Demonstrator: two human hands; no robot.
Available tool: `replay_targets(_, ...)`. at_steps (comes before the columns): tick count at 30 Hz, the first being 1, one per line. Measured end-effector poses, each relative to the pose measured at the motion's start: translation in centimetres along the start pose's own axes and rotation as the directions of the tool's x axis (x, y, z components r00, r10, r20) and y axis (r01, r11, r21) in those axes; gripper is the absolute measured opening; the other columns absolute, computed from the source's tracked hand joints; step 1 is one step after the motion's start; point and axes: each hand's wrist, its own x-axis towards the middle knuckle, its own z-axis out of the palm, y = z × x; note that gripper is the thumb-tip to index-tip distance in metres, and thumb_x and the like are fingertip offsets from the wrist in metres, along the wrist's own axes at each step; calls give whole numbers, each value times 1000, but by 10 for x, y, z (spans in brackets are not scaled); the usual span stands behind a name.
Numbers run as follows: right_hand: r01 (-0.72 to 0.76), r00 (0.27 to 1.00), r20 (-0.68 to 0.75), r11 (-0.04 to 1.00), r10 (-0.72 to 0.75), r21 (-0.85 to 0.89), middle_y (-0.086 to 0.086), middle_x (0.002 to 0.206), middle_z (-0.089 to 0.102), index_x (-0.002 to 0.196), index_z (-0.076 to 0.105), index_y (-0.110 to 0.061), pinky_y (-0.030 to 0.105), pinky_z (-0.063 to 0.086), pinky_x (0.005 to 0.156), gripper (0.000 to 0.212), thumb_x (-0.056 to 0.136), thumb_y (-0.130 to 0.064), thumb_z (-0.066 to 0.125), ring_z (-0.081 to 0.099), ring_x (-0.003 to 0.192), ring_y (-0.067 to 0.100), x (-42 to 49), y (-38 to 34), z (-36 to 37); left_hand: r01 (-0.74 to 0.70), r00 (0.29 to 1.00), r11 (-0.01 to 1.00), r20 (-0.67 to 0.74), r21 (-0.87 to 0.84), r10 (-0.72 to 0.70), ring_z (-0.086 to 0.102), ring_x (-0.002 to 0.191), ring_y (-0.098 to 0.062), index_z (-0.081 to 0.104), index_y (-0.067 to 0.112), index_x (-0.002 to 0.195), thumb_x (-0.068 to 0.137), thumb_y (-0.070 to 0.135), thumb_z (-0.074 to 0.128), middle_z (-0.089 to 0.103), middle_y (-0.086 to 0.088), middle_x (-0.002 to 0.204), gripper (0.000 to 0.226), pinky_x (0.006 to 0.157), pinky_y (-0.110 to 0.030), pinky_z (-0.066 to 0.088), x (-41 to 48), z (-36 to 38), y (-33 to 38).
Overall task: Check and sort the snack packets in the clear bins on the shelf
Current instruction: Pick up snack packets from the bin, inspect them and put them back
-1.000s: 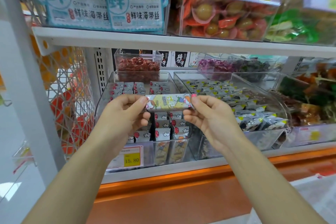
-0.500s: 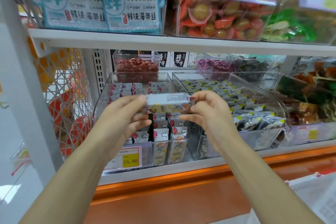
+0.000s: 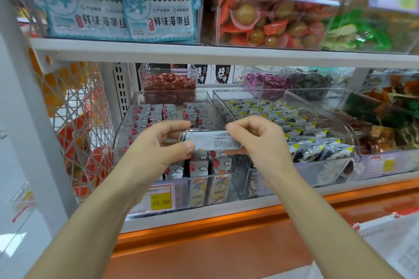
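Observation:
A long narrow snack packet is held level between both hands, its pale printed back facing me. My left hand pinches its left end and my right hand pinches its right end. The packet hovers above the front of a clear bin filled with rows of small white packets marked with red dots and clouds. To the right stands a second clear bin holding black-and-white packets with yellow corners.
A yellow price tag reading 15.80 hangs on the left bin's front. A small clear box of red snacks stands behind it. The white upper shelf carries seaweed packs and orange egg packets. An orange ledge runs below.
The packet has been turned over between my hands: its colourful cartoon front faced me before, now the pale printed back does. Both hands stayed in about the same place.

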Motion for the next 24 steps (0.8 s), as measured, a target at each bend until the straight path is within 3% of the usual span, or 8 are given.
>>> replay_targets(4,96,989,-93,976,-115,-194,-11,54,53,60,59,-14,13,41,56,28,86,-23,64,47,55,1,-1,1,-1,-38,999,984,6,175,37,64,75,3,64,39,103,81,18,69,65,15,95,31,61,-8,46,-4,5,2)
replay_targets(6,121,984,-98,966,-146,-227,-6,57,55,61,60,-11,15,38,54,28,86,-23,64,46,55,2,-2,1,0,-23,1000,982,-14,185,26,62,65,5,66,34,100,82,17,67,67,11,87,25,52,-6,43,-3,7,2)
replay_targets(9,142,983,-81,963,-164,-231,3,62,60,64,63,-9,20,41,56,27,86,-23,64,50,58,9,-3,0,2,21,998,991,-58,129,-14,63,60,-3,68,24,95,86,26,62,69,7,88,10,53,-11,46,-1,10,3)
replay_targets(12,159,983,-54,962,-175,-223,8,68,63,68,65,-7,33,47,63,24,86,-23,64,58,68,20,-4,-1,5,26,992,989,-125,143,-8,61,52,-6,69,21,83,86,32,61,70,8,88,14,57,-20,50,1,11,2)
replay_targets(15,169,983,-38,964,-181,-206,8,68,64,69,66,-7,35,49,63,22,86,-21,64,59,69,22,-6,-1,6,-12,979,977,-194,214,55,58,50,-9,68,19,72,86,33,61,71,-2,84,21,63,-33,52,1,11,1)
replay_targets(20,166,984,-22,966,-174,-198,0,66,64,67,67,-13,33,49,62,21,86,-21,64,60,69,19,-7,-3,9,-83,956,929,-234,361,176,56,43,-2,66,14,68,89,31,58,69,-5,71,28,49,-20,42,0,9,-1)
replay_targets(24,161,985,-31,965,-171,-207,-1,66,64,67,67,-14,34,51,61,21,87,-23,64,61,68,17,-8,-3,11,-97,954,940,-240,327,181,56,45,-2,67,13,70,89,30,58,66,-8,67,26,46,-16,43,0,8,-3)
